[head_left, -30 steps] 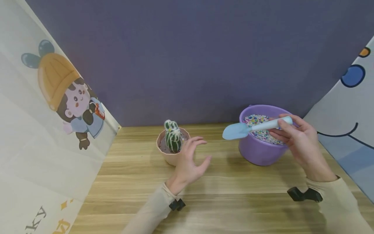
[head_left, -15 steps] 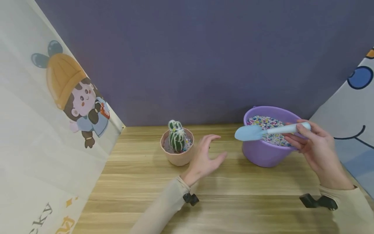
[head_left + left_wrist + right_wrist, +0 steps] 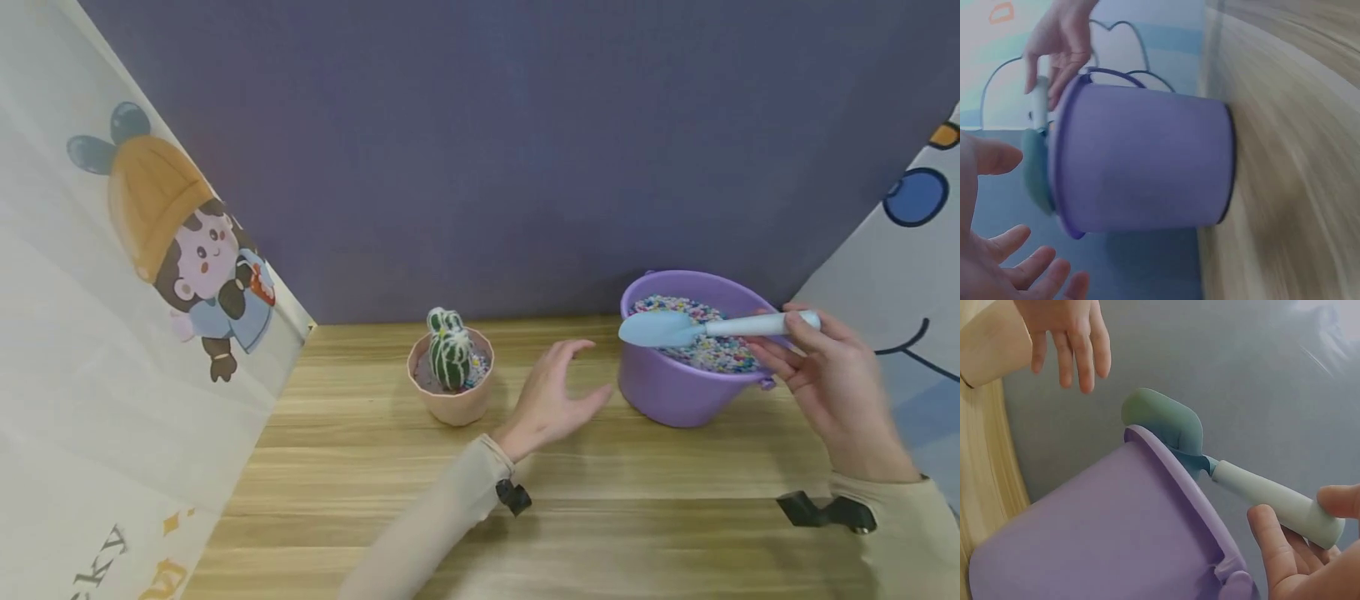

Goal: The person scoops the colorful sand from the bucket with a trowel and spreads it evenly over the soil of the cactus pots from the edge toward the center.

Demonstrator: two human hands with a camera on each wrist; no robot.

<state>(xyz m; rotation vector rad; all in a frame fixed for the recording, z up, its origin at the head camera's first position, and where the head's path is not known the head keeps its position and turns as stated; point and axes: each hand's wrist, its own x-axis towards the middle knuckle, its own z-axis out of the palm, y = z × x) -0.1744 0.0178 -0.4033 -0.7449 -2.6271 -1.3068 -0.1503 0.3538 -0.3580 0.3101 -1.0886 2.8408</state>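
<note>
My right hand grips the pale handle of a light blue toy shovel by its end. The shovel's blade lies level over the near left rim of a purple bucket. Small multicoloured beads fill part of the bucket. My left hand hovers between the bucket and the plant pot, fingers spread and loosely bent, holding nothing. In the left wrist view its thumb is apart from the bucket. A green cactus stands in a pink pot, with some beads on the soil's right side.
The wooden table meets a dark blue-grey wall panel just behind the pot and bucket. Printed side panels stand at left and right. A bucket handle hinge sticks out at the right rim.
My left hand has moved right, away from the pot and towards the bucket. The shovel has shifted right, so its blade now lies over the bucket's rim instead of left of it.
</note>
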